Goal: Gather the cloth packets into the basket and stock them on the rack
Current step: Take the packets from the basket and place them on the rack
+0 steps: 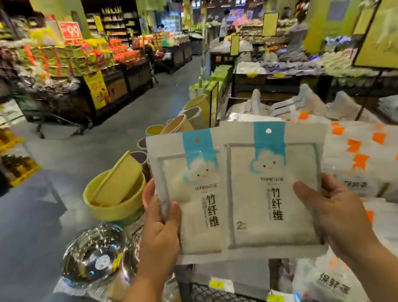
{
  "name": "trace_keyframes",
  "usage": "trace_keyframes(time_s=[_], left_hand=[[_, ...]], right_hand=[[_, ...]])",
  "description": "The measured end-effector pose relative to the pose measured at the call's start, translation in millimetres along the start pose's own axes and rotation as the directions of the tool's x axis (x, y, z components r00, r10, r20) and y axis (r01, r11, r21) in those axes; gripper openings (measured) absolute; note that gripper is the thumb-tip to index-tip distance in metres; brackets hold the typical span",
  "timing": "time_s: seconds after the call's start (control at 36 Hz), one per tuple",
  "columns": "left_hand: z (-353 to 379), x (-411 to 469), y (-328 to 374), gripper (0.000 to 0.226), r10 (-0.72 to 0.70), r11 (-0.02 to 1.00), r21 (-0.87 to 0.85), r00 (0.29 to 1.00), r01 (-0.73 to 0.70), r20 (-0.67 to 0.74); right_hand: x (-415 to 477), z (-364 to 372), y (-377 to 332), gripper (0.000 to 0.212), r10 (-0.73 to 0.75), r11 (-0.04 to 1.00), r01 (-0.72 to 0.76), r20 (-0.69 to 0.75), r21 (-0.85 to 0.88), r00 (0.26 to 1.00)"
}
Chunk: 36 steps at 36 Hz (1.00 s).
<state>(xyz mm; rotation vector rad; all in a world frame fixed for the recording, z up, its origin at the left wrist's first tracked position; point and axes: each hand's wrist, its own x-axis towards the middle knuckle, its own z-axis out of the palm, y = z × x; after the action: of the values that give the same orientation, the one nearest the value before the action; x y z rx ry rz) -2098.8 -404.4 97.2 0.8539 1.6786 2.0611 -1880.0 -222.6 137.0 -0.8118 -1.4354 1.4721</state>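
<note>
Two cloth packets are held up side by side, upright and facing the camera, above the edge of a dark mesh-fronted rack (226,300). The left hand (161,230) grips the left packet (199,201) by its lower left edge. Its thumb is pressed across the front and its fingers (149,192) curl round the side, the rest hidden behind the pack. The right hand (336,214) grips the right packet (272,184) by its lower right edge, thumb flat on the front and the other fingers out of sight behind. The packets' inner edges meet in the middle (which one lies on top I cannot tell). Both are white with a blue header strip and a cloud face.

Just behind them to the right, white packs with orange marks (382,161) lie heaped on the counter. Below left stand nested yellow tubs (115,196) and, nearer, shiny steel bowls (95,254).
</note>
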Motion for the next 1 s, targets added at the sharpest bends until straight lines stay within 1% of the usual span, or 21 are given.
trace_keyframes(time_s=[0.06,0.11,0.14,0.17,0.25,0.31,0.39,0.44,0.5,0.56,0.58,0.61,0.67,0.69,0.78,0.83,0.86,0.92,0.94,0.97,1.0], left_hand=[[21.1,20.5,-5.1,0.028,-0.004,0.999,-0.044,0.999,0.006,0.047],[45.8,40.6,-9.2,0.017,0.025,0.999,-0.043,0.993,-0.02,0.115],[57.8,50.7,-11.9,0.016,0.034,0.999,-0.044,0.988,-0.028,0.147],[68.3,60.8,-14.0,0.021,0.033,0.999,-0.023,0.984,-0.03,0.176],[93.8,99.6,-31.6,0.027,0.001,1.0,0.008,0.978,-0.003,0.208],[104.7,127.3,-49.2,0.024,-0.045,0.999,0.011,0.976,0.044,0.211],[125.1,167.0,-76.3,0.017,-0.079,0.997,0.019,0.971,0.077,0.224],[140.2,192.0,-91.5,0.017,-0.103,0.995,0.042,0.965,0.096,0.241],[153.8,216.2,-108.8,0.024,-0.125,0.991,0.073,0.954,0.109,0.273],[166.4,237.8,-124.1,0.039,-0.162,0.985,0.105,0.933,0.135,0.322],[171.5,248.4,-132.0,0.049,-0.197,0.98,0.103,0.92,0.172,0.338],[177.0,259.7,-140.0,0.059,-0.217,0.976,0.105,0.913,0.192,0.346],[182.9,284.3,-160.7,0.076,-0.236,0.968,0.17,0.901,0.185,0.365],[185.0,297.1,-172.2,0.079,-0.267,0.957,0.21,0.891,0.2,0.368],[191.8,339.2,-210.8,0.065,-0.415,0.901,0.259,0.864,0.348,0.284],[195.6,363.2,-235.6,0.06,-0.517,0.845,0.281,0.829,0.455,0.214],[197.3,373.7,-247.6,0.057,-0.545,0.823,0.305,0.818,0.48,0.184],[196.0,390.1,-275.3,0.048,-0.559,0.779,0.401,0.824,0.482,0.095],[193.0,396.6,-292.1,0.041,-0.537,0.744,0.503,0.842,0.439,0.059],[187.3,401.5,-308.8,0.036,-0.499,0.691,0.616,0.866,0.378,0.028],[179.7,404.8,-325.2,0.037,-0.48,0.609,0.72,0.877,0.334,-0.001]], right_hand=[[17.4,-7.7,2.5,0.032,0.001,1.0,0.0,-0.042,0.021,0.999],[38.1,-12.4,11.2,0.022,0.007,0.998,-0.002,-0.073,0.069,0.997],[49.6,-12.6,16.4,0.019,0.017,0.996,-0.01,-0.083,0.085,0.996],[61.4,-12.6,23.1,0.018,0.028,0.996,-0.021,-0.087,0.081,0.996],[100.6,-12.4,44.8,0.02,0.057,0.996,-0.051,-0.082,0.072,0.995],[128.2,-12.5,58.2,0.023,0.088,0.993,-0.083,-0.059,0.089,0.994],[170.6,-12.6,77.0,0.025,0.131,0.985,-0.126,-0.04,0.116,0.991],[198.4,-10.9,89.9,0.03,0.177,0.974,-0.173,-0.018,0.145,0.984],[225.4,-9.3,105.0,0.036,0.248,0.948,-0.248,0.023,0.201,0.968],[251.7,-9.2,121.4,0.041,0.306,0.92,-0.308,0.044,0.241,0.951],[264.7,-10.0,129.8,0.041,0.326,0.915,-0.326,0.038,0.238,0.945],[277.2,-11.0,138.3,0.04,0.344,0.913,-0.342,0.029,0.224,0.938],[299.7,-11.9,154.7,0.034,0.364,0.917,-0.361,0.014,0.172,0.931],[309.7,-12.3,163.7,0.029,0.358,0.929,-0.354,-0.015,0.112,0.934],[337.4,-11.7,196.8,0.02,0.319,0.938,-0.332,-0.125,-0.1,0.939],[351.1,-9.2,218.8,0.021,0.293,0.927,-0.323,-0.168,-0.193,0.941],[357.8,-7.8,229.8,0.02,0.28,0.919,-0.32,-0.191,-0.23,0.941],[368.3,-4.9,246.0,0.018,0.246,0.903,-0.31,-0.235,-0.298,0.94],[373.9,-4.5,252.6,0.016,0.226,0.893,-0.305,-0.257,-0.331,0.94],[379.4,-5.2,258.8,0.015,0.215,0.881,-0.309,-0.279,-0.358,0.936],[385.0,-6.6,264.8,0.015,0.21,0.87,-0.32,-0.305,-0.375,0.929]])
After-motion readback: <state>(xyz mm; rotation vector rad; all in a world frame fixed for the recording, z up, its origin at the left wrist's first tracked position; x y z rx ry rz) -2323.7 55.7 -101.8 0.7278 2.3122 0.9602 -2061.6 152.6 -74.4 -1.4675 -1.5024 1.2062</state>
